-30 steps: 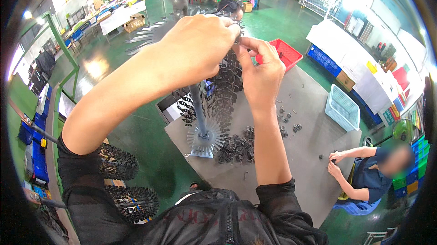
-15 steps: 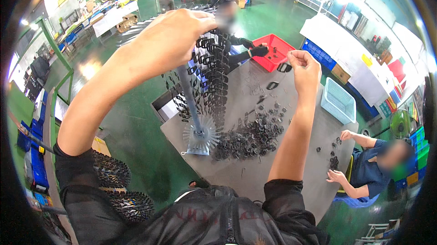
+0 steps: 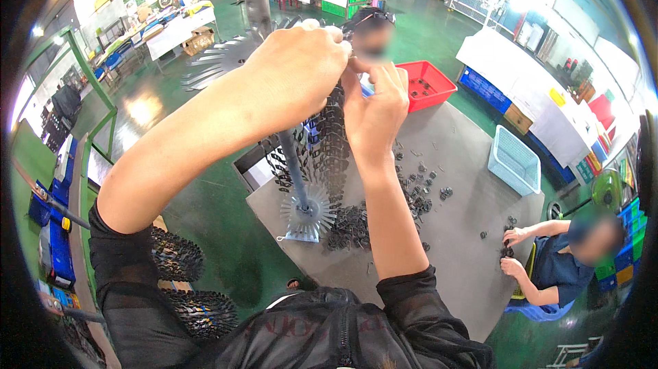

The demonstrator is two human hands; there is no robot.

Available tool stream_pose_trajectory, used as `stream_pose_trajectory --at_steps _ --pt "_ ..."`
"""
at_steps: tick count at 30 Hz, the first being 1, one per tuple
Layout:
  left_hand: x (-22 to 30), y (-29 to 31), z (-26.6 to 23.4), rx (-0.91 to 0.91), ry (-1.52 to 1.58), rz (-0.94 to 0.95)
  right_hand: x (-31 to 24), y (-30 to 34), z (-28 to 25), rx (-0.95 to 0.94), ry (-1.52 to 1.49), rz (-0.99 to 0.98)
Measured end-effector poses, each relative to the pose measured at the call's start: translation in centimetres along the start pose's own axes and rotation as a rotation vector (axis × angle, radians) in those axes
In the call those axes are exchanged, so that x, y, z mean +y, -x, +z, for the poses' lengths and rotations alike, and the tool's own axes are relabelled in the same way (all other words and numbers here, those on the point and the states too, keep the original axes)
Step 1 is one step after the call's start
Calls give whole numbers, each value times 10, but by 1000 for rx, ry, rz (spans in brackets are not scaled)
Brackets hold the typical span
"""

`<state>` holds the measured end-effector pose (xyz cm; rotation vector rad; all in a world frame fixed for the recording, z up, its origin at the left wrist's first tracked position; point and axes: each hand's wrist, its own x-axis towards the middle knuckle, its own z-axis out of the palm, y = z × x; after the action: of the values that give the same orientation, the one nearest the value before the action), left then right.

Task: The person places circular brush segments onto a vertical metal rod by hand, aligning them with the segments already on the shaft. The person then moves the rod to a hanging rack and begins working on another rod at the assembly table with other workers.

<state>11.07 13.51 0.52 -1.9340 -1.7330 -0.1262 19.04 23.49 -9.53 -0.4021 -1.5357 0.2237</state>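
Note:
My left hand (image 3: 301,53) is raised at the top of an upright rack, its fingers curled and pressed together. Against its fingertips, my right hand (image 3: 377,108) is closed in a pinch. Whatever the fingers hold is hidden by the hands. The rack has a metal pole (image 3: 293,170), a slotted upper disc (image 3: 212,64) and a slotted lower disc (image 3: 308,212). Long strands of small black loop-shaped parts (image 3: 329,149) hang from it beneath my hands. More such parts lie in a loose pile (image 3: 349,228) on the grey table (image 3: 459,153), partly behind my right forearm.
A red tray (image 3: 447,89) with a few dark parts stands at the table's far edge, near a person mostly hidden by my hands. A light-blue basket (image 3: 514,163) sits at the right edge. Another person's hands (image 3: 515,237) handle black parts there. Loaded racks (image 3: 178,256) stand lower left.
My right hand has moved left from beside the red tray to meet my left hand; the black part that hung from it is now out of sight. The right-hand person's hands have come together.

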Motion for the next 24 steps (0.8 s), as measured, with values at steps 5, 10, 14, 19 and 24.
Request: stream_pose_trajectory --at_steps 5,10,14,19,24 --pt "1 -2 0 -17 -30 6 9 -6 -7 -74 -256 156" --pt "-6 5 -2 7 8 25 53 -10 -68 -30 -125 383" --pt "-20 17 4 122 106 117 91 -8 -100 -95 394 282" --pt "-19 21 -1 82 189 80 47 -8 -70 -35 178 135" --pt "-16 20 -4 44 205 62 0 -3 -15 -66 -12 32"
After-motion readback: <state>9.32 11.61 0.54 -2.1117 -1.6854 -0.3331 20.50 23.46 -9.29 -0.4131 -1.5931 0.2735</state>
